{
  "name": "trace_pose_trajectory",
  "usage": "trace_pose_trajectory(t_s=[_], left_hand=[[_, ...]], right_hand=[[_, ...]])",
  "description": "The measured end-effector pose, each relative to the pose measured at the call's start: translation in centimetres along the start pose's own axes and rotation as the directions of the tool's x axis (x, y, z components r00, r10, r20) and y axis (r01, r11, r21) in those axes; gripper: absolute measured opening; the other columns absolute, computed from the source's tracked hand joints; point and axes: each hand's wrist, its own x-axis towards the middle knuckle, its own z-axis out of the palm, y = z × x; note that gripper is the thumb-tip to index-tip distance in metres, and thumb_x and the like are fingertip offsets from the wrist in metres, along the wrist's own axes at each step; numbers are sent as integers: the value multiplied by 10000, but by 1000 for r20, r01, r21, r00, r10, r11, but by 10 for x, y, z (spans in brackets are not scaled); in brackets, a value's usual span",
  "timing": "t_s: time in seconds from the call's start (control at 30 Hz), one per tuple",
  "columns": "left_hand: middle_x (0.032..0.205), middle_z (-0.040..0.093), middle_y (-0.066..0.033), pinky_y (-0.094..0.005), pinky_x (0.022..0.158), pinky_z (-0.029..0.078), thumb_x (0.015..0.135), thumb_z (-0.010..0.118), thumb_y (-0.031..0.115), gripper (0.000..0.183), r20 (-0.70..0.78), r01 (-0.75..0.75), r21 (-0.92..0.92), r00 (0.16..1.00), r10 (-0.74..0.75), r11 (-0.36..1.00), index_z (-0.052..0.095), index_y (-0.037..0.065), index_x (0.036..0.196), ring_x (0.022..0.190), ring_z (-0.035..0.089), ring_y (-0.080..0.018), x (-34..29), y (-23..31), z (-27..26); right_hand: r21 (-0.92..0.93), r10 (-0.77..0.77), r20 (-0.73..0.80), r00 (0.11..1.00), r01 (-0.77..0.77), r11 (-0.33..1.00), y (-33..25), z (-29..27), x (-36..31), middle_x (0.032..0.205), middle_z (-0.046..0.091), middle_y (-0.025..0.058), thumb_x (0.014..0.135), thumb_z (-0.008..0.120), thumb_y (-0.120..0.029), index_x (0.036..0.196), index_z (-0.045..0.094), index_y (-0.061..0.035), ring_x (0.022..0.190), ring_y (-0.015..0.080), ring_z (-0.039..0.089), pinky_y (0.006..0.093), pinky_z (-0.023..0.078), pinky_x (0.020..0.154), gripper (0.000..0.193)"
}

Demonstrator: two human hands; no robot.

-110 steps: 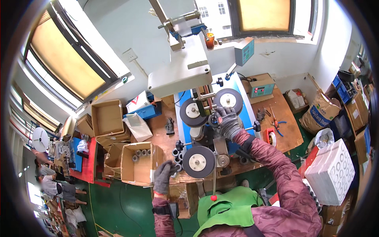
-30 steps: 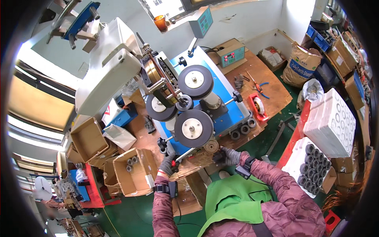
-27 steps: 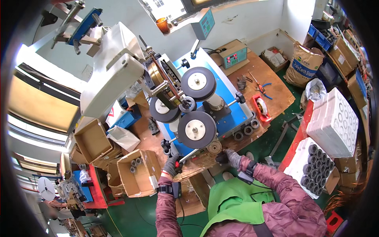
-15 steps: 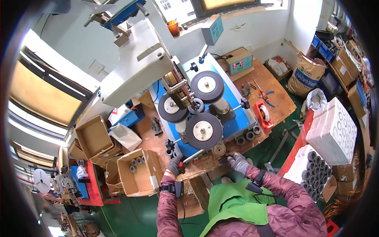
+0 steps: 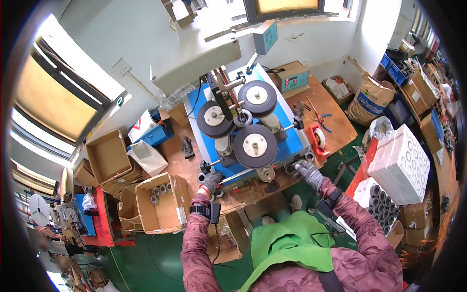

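A machine with three dark round wheels stands on a blue base, and a small grey ring sits between the wheels. My left hand, in a grey glove, is at the left front corner of the machine, among dark rings and next to a black knob. Its fingers are partly hidden. My right hand, gloved too, reaches over the table's right front edge with fingers stretched out beside a grey ring. Another ring lies just beyond. I cannot tell whether the fingers touch them.
Left of the table stands an open carton with several rings inside. A red tape dispenser and blue-handled pliers lie on the right. Stacked rings and white foam blocks stand at my right. The machine's grey arm overhangs the back.
The machine's grey arm has swung up and back from the wheels. My right hand has moved right and up to the rings; my left hand has shifted forward and slightly left.
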Motion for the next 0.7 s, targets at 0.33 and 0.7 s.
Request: trace_pose_trajectory(t_s=[0.33,0.7], left_hand=[[682,591,-120,-411,524,439,828,519,117,146,-804,-19,-40,595,-20,999,552,147,967,595,579,-319,-17,64,32],[623,456,-117,-376,538,411,844,429,99,72,-770,282,344,630,97,896,498,103,864,580,486,-266,-41,40,6]], right_hand=[[-123,124,-200,972,-150,981,57,-71,-84,762,579,37,880,518,-224,960,551,-30,610,135,580,272,473,561,212],[-506,-103,138,985,159,848,-56,-38,-33,838,597,49,882,507,-253,985,580,-23,774,104,562,244,454,698,263]])
